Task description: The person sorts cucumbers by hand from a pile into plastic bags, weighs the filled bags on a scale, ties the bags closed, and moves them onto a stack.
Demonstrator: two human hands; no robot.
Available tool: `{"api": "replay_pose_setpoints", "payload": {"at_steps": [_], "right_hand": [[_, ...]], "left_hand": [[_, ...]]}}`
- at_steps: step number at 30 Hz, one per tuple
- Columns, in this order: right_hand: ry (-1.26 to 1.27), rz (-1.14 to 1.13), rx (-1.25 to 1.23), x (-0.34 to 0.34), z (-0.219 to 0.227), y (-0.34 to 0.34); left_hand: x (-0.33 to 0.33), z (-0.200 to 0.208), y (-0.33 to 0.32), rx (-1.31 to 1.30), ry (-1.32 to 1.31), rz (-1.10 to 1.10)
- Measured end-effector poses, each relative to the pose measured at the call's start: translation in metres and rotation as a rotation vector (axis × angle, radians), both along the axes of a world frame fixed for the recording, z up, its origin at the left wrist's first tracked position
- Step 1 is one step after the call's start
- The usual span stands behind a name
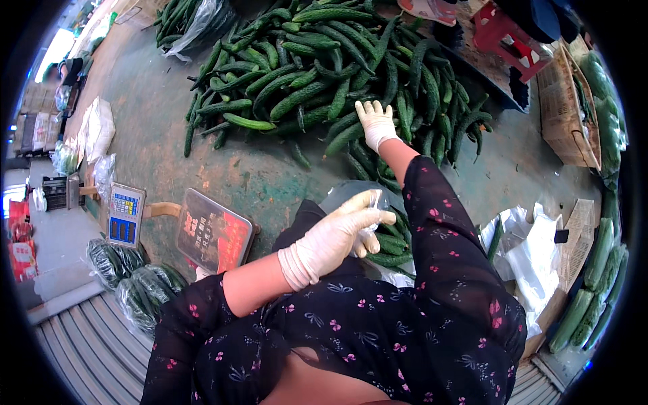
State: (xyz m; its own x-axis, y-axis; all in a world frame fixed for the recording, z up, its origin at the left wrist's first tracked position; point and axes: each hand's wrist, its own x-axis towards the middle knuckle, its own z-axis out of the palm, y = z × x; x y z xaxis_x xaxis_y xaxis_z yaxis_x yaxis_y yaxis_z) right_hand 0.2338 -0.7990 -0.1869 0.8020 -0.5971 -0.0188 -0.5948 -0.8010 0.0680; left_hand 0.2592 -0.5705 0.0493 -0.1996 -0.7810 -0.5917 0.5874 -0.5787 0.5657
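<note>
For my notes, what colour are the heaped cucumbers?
Cucumbers: mostly dark green, best seen in head view.

A heap of dark green cucumbers [310, 74] spreads over the floor [196, 158]; the person's right hand [378, 126], pale-gloved, has its fingers spread at the heap's near edge, though I can't tell whether it touches; the left hand [345, 228], gloved alike, grips a clear plastic bag [343, 192] with cucumbers inside; over to the left sits a scale [214, 233], with bagged cucumbers [138, 283] near it; a red stool [506, 42] stands beyond, at the right.
</note>
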Motion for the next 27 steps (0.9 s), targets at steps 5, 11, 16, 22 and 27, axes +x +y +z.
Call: {"api": "replay_pose_setpoints", "payload": {"at_steps": [5,11,16,22,27], "right_hand": [[-0.055,0.03,-0.111,0.01,-0.035,-0.014],[0.147,0.138,0.019,0.021,-0.01,-0.027],[-0.319,0.107,0.272,-0.01,0.059,-0.019],[-1.03,-0.239,0.812,-0.087,0.145,-0.034],[-1.225,0.036,1.405,-0.175,0.214,0.013]], "left_hand": [[0.013,-0.009,0.002,0.006,0.071,0.015],[0.015,-0.009,0.001,0.024,0.085,0.023],[0.007,-0.005,-0.001,0.022,0.058,0.056],[-0.009,0.009,-0.001,0.056,0.081,0.133],[-0.008,-0.003,0.007,0.027,0.039,0.243]]}}
